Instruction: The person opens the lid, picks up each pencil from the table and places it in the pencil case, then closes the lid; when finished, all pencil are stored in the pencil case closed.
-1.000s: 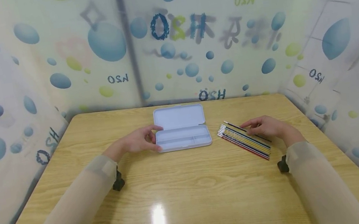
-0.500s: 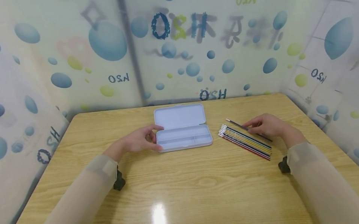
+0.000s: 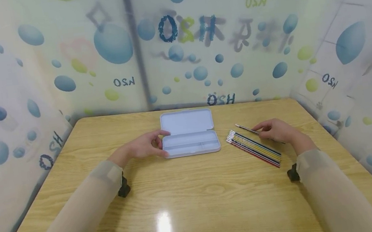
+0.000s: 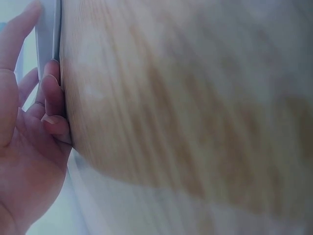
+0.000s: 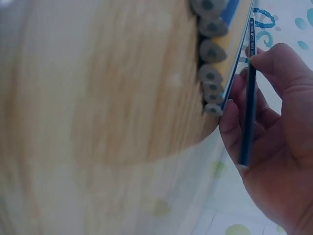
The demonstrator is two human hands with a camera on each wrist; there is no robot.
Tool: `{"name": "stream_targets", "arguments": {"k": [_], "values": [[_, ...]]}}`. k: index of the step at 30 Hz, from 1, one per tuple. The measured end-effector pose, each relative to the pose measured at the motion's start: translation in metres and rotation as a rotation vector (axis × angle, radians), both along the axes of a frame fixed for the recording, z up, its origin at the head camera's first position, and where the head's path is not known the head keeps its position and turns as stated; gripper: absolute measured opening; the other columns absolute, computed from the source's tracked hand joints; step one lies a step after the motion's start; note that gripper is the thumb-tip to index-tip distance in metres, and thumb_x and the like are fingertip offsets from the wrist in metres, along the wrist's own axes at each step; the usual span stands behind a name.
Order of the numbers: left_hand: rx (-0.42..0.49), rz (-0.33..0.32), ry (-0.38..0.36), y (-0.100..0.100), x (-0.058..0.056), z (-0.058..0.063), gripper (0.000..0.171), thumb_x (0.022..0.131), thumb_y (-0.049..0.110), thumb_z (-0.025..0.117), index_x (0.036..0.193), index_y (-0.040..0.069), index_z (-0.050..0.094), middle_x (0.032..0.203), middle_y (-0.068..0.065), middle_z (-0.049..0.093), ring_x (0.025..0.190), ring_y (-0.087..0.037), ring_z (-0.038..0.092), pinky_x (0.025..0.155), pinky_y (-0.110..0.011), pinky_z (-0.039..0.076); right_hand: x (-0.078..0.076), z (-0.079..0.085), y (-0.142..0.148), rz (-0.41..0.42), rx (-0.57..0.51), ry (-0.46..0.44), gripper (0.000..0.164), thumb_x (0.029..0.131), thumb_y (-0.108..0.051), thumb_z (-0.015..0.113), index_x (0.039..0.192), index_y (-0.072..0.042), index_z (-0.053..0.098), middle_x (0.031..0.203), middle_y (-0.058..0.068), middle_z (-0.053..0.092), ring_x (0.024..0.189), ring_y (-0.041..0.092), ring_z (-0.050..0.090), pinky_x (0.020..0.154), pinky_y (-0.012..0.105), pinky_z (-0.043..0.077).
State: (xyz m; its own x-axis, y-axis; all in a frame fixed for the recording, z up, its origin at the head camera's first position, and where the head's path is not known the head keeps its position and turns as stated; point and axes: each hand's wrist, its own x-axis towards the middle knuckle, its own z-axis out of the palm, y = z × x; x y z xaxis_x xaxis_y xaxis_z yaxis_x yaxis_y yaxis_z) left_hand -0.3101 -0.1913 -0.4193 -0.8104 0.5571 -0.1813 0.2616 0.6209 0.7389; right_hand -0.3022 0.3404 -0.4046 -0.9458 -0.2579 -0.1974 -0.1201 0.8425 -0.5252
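Note:
An open pale lavender pencil case (image 3: 186, 121) lies on the table with its lid folded back and its divided tray facing up. My left hand (image 3: 143, 145) holds the case's left end, thumb at the front corner and index finger near the hinge. In the left wrist view, the other fingers of the left hand (image 4: 34, 137) curl against the case's side. Between thumb and fingers, my right hand (image 3: 276, 131) pinches one dark blue pencil (image 5: 248, 107), its silver end pointing toward the case. Just below it lies a tight row of pencils (image 3: 254, 148) in blue, yellow, red and black.
The wooden table (image 3: 197, 200) reaches back to a wall covering (image 3: 180, 69) printed with blue and green bubbles. Similar coverings flank it left and right. Small black devices (image 3: 293, 173) sit at both wrists.
The right hand has drawn the dark blue pencil away from the row and raised it, and the gap has widened. The left hand stays at the pencil case.

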Motion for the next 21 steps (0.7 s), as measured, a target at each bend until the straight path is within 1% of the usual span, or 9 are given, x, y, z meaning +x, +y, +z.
{"name": "stream_targets", "arguments": {"k": [5, 10, 12, 16, 21], "values": [[0.002, 0.001, -0.011, 0.0, 0.001, 0.001, 0.087, 0.092, 0.034, 0.092, 0.164, 0.015, 0.047, 0.108, -0.008, 0.062, 0.097, -0.022, 0.056, 0.09, -0.036, 0.047, 0.002, 0.0, 0.001, -0.001, -0.028, 0.023, 0.039, 0.106, -0.016, 0.063, 0.144, -0.014, 0.073, 0.121, 0.017, 0.069, 0.096, 0.026, 0.063, 0.08, 0.033, 0.054], [-0.002, 0.001, -0.009, 0.0, -0.001, -0.002, 0.088, 0.091, 0.038, 0.092, 0.164, 0.015, 0.047, 0.108, -0.007, 0.062, 0.098, -0.021, 0.056, 0.091, -0.036, 0.047, 0.003, 0.002, -0.004, 0.017, -0.044, 0.049, 0.036, 0.112, -0.02, 0.06, 0.146, -0.018, 0.072, 0.124, 0.015, 0.066, 0.105, 0.03, 0.062, 0.084, 0.035, 0.052], [-0.005, 0.001, -0.001, 0.0, -0.001, -0.003, 0.089, 0.091, 0.038, 0.093, 0.164, 0.015, 0.047, 0.107, -0.006, 0.062, 0.098, -0.021, 0.056, 0.092, -0.036, 0.047, 0.003, 0.004, -0.009, 0.024, -0.059, 0.059, 0.035, 0.113, -0.021, 0.061, 0.146, -0.02, 0.072, 0.127, 0.014, 0.066, 0.107, 0.03, 0.062, 0.085, 0.035, 0.053], [-0.001, -0.005, 0.008, 0.001, -0.001, -0.003, 0.089, 0.091, 0.036, 0.093, 0.164, 0.014, 0.047, 0.106, -0.006, 0.062, 0.097, -0.021, 0.056, 0.091, -0.035, 0.047, 0.002, 0.008, -0.019, 0.058, -0.092, 0.087, 0.034, 0.113, -0.021, 0.063, 0.145, -0.02, 0.072, 0.128, 0.016, 0.069, 0.105, 0.029, 0.065, 0.085, 0.036, 0.056], [0.008, -0.003, 0.005, 0.001, 0.0, -0.003, 0.088, 0.091, 0.033, 0.093, 0.163, 0.014, 0.047, 0.106, -0.006, 0.062, 0.096, -0.021, 0.056, 0.091, -0.035, 0.048, 0.001, 0.017, -0.04, 0.083, -0.086, 0.093, 0.034, 0.111, -0.025, 0.065, 0.144, -0.025, 0.074, 0.128, 0.012, 0.071, 0.107, 0.026, 0.065, 0.088, 0.035, 0.054]]}}
